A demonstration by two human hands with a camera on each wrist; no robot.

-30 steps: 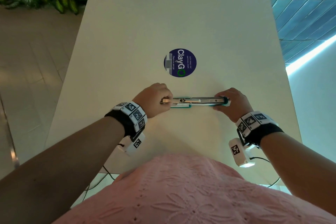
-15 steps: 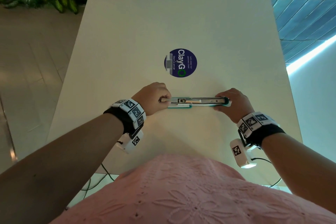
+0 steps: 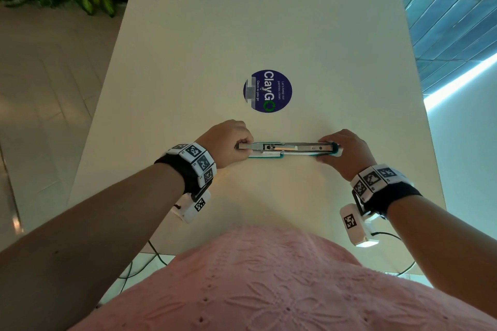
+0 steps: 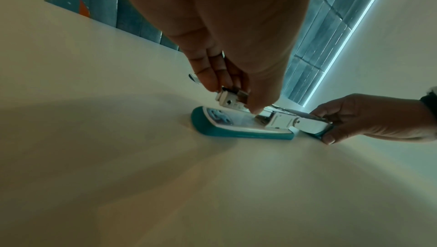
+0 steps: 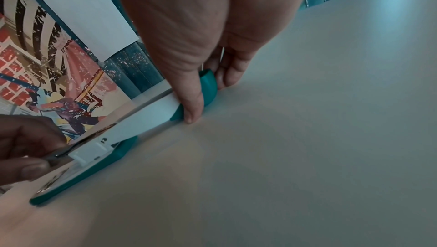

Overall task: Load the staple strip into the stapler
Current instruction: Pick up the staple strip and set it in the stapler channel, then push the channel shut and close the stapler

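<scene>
Cream table (image 3: pixel 269 21) bears a teal stapler (image 3: pixel 290 148), swung open flat just below a round blue sticker (image 3: pixel 267 91). On the stapler's left end, the left hand (image 3: pixel 224 142) pinches the metal magazine (image 4: pixel 230 99); the right hand (image 3: pixel 347 152) grips the stapler's teal top cover (image 5: pixel 208 84) at the opposite end, fingers curled round it.

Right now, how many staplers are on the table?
1. The teal-and-white stapler lies opened out flat on the table, near its front edge, below the round sticker; the left hand pinches its metal magazine end, the right hand grips the other end.
</scene>
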